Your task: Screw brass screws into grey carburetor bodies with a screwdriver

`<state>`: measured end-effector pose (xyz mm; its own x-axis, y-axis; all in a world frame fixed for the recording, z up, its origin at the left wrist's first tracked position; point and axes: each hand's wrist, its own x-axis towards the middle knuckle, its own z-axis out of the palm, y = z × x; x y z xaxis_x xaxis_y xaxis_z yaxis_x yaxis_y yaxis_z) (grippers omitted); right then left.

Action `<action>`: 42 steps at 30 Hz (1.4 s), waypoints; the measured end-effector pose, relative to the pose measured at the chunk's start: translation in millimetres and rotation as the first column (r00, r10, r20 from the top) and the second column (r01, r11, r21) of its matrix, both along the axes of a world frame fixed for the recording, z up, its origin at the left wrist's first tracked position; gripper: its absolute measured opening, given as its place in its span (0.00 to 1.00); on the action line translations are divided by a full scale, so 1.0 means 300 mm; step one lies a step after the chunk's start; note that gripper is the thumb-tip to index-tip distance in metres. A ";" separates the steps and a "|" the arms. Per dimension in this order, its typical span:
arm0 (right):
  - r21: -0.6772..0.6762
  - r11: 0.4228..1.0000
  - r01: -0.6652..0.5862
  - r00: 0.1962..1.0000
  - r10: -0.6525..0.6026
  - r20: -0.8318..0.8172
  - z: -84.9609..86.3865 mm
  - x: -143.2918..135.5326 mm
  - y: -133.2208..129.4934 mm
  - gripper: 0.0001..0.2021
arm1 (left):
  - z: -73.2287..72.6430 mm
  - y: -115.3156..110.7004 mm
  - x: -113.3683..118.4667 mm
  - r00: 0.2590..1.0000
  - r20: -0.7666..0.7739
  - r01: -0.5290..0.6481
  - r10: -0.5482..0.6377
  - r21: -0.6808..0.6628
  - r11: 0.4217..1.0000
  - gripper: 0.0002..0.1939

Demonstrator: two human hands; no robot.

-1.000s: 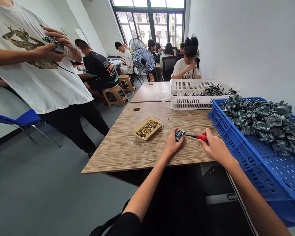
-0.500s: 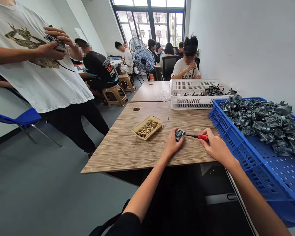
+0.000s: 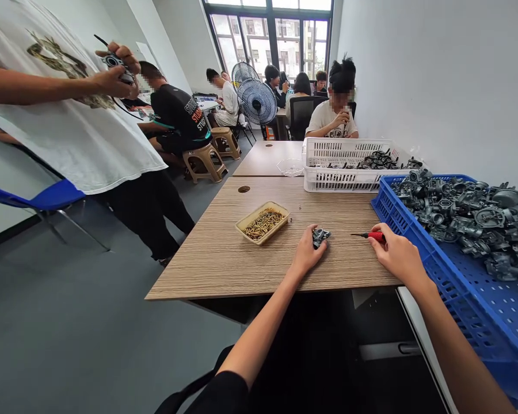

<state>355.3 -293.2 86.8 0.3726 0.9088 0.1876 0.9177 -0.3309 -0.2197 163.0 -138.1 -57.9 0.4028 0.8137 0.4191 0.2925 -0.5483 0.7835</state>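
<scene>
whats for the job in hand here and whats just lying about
Likely the job:
metal part, in the left hand
red-handled screwdriver, in the right hand
tray of golden pieces
blue crate of metal parts

Apparently just about:
fan
blue chair
brown stools

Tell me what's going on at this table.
A person's left hand holds a small metal part at the wooden table. Their right hand grips a red-handled screwdriver, its tip clear of the part. A tray of brass-coloured pieces sits to the left, a blue crate of metal castings to the right.
</scene>
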 end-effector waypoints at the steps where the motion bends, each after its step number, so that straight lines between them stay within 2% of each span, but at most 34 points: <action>1: -0.006 1.000 -0.004 1.000 0.004 0.008 -0.011 -0.002 0.006 0.13 | 0.001 0.000 -0.001 1.000 0.003 0.004 -0.004 0.003 1.000 0.26; 7: -0.049 0.995 -0.081 0.996 0.083 0.034 -0.098 -0.018 0.041 0.14 | 0.018 -0.004 -0.007 1.000 -0.028 0.009 -0.009 -0.009 1.000 0.28; 12: -0.119 0.986 -0.115 0.990 0.124 0.073 -0.205 -0.036 0.061 0.20 | 0.056 -0.022 -0.012 0.987 -0.105 -0.129 0.122 -0.059 0.990 0.33; 15: -0.139 0.981 -0.135 0.986 0.147 0.079 -0.274 -0.028 0.078 0.23 | 0.075 -0.029 -0.017 0.980 -0.089 -0.184 0.177 -0.082 0.980 0.30; 18: -0.102 0.981 -0.165 0.986 0.168 0.015 -0.314 -0.005 0.105 0.25 | 0.082 -0.027 -0.022 0.982 -0.047 -0.189 0.185 -0.117 0.975 0.25; 21: -0.065 0.989 -0.136 0.991 0.134 -0.031 -0.317 -0.005 0.138 0.25 | 0.076 -0.023 -0.026 0.988 -0.004 -0.155 0.156 -0.129 0.979 0.22; 24: 0.073 0.994 -0.082 0.997 0.081 0.016 -0.300 -0.054 0.166 0.21 | 0.066 -0.021 -0.026 0.995 0.043 -0.081 0.087 -0.132 0.988 0.21; 26: 0.171 0.977 -0.129 0.991 0.131 0.003 -0.291 -0.105 0.182 0.19 | 0.058 -0.020 -0.026 0.996 0.075 -0.030 0.040 -0.138 0.990 0.20; 29: 0.211 0.942 -0.262 0.955 0.284 -0.081 -0.290 -0.176 0.203 0.20 | 0.049 -0.017 -0.026 0.991 0.131 0.016 0.004 -0.148 0.989 0.17; 32: 0.195 0.906 -0.377 0.902 0.406 -0.145 -0.302 -0.222 0.226 0.29 | 0.046 -0.008 -0.025 0.975 0.217 -0.021 0.054 -0.151 0.988 0.14; 35: 0.161 0.924 -0.348 0.911 0.373 -0.175 -0.313 -0.253 0.257 0.35 | 0.049 0.000 -0.025 0.949 0.281 -0.099 0.144 -0.168 0.981 0.13; 37: 0.142 0.943 -0.300 0.926 0.324 -0.195 -0.315 -0.270 0.285 0.34 | 0.050 0.003 -0.025 0.937 0.303 -0.120 0.172 -0.184 0.976 0.13; 42: 0.161 0.952 -0.262 0.929 0.294 -0.226 -0.312 -0.298 0.344 0.22 | 0.044 0.004 -0.026 0.926 0.327 -0.119 0.186 -0.215 0.969 0.13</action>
